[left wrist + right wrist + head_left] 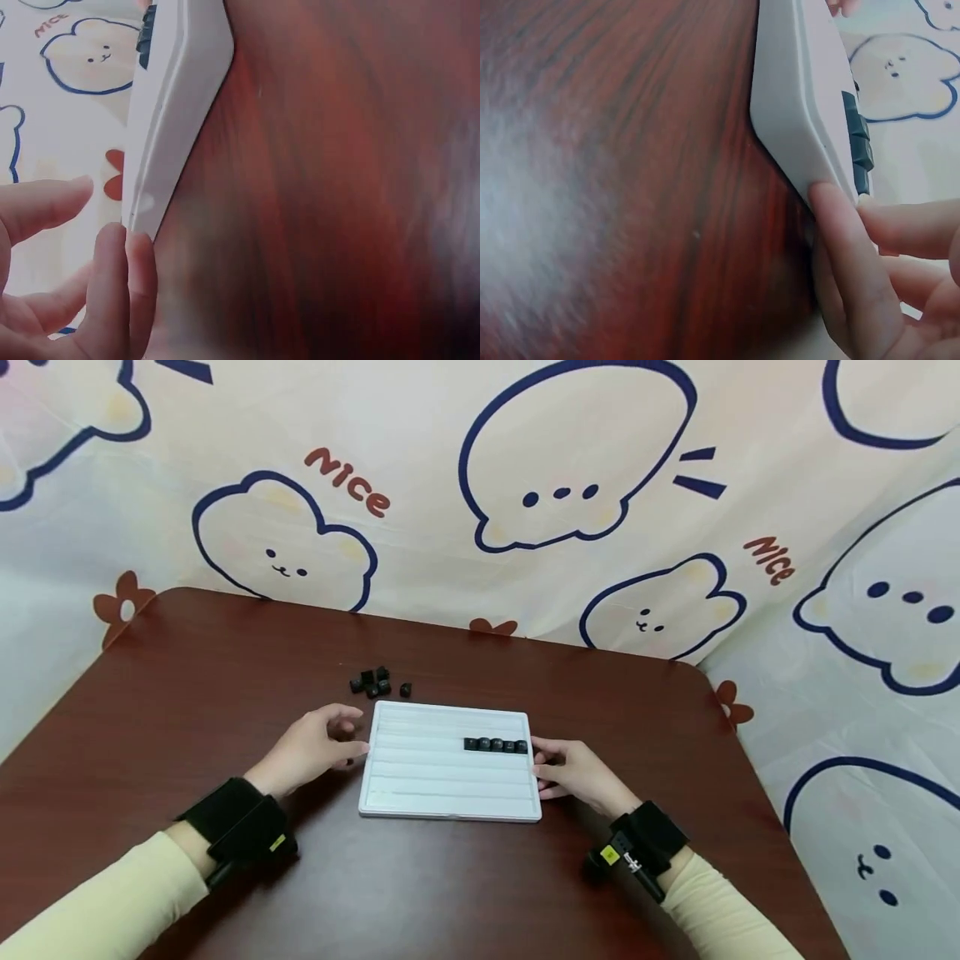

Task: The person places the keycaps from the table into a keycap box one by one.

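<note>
A white ridged tray (420,785) lies on the table, its grooves running left to right. Five-or-so small black keycaps (497,745) form a row in one groove against the right rim; say several. My left hand (311,745) is at the tray's left side, thumb tip at the edge and the other fingers bent loosely. In the left wrist view its fingertips (141,247) meet the tray's side wall. My right hand (581,774) touches the right edge with fairly straight fingers, close to the end of the row. In the right wrist view one fingertip (831,199) rests against the side wall.
Several loose black keycaps (371,683) lie in a cluster beyond the tray's back left corner, with a single keycap (406,690) just beside them. The dark brown table (450,885) ends at a printed cloth (420,435) behind and at the sides.
</note>
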`<state>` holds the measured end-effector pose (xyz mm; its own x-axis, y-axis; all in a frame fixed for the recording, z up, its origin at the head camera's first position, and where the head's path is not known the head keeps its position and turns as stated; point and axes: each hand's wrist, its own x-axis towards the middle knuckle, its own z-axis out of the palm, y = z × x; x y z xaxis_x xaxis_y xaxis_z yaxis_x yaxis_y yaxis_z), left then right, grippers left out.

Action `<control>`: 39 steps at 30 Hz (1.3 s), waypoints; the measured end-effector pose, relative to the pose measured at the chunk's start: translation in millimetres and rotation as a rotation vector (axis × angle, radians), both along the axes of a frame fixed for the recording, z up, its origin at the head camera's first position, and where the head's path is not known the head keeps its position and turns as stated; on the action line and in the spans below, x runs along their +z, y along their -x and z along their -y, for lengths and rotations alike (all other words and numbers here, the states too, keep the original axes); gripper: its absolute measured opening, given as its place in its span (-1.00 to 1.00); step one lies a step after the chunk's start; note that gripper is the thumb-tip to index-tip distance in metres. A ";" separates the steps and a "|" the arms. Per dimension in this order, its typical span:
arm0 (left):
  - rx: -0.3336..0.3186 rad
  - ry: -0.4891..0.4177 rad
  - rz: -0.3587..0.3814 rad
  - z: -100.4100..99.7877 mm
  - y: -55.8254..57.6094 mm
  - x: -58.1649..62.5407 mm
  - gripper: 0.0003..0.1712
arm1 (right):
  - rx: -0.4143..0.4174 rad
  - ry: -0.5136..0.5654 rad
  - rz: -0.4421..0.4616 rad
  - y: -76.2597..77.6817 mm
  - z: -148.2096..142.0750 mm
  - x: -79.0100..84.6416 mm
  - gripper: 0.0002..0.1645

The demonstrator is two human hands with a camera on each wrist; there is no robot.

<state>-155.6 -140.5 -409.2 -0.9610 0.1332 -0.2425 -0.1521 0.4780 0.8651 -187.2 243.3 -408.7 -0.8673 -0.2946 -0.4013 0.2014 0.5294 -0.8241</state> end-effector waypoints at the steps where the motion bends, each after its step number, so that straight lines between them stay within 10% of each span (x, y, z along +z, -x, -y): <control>1: 0.003 0.000 0.009 0.5 -0.9 1.1 -0.34 | 0.004 -0.008 -0.008 0.0 2.3 -0.7 -0.30; 14: -0.077 0.156 -0.014 -5.6 7.0 0.7 -0.25 | 0.167 -0.241 -0.102 11.1 2.4 6.0 -0.37; 20: -0.069 0.158 -0.025 -12.4 11.0 4.8 -0.22 | 0.346 -0.546 -0.435 42.0 11.1 51.3 -0.52; 26: -0.042 0.119 -0.053 -20.4 14.8 -0.2 -0.31 | 0.583 -0.576 -0.739 87.1 51.5 92.0 -0.58; 32: -0.017 0.120 -0.003 -31.4 8.8 -13.7 -0.29 | 0.828 -0.550 -0.752 108.3 103.3 75.4 -0.64; 39: -0.040 0.188 0.023 -23.0 10.9 -5.2 -0.18 | 0.874 -0.503 -0.684 117.9 167.0 53.9 -0.66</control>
<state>-166.5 -117.6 -414.3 -0.9497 0.1216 -0.2886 -0.1484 0.6368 0.7566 -305.1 76.3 -354.8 -0.5318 -0.8282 -0.1768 -0.7779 0.5602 -0.2845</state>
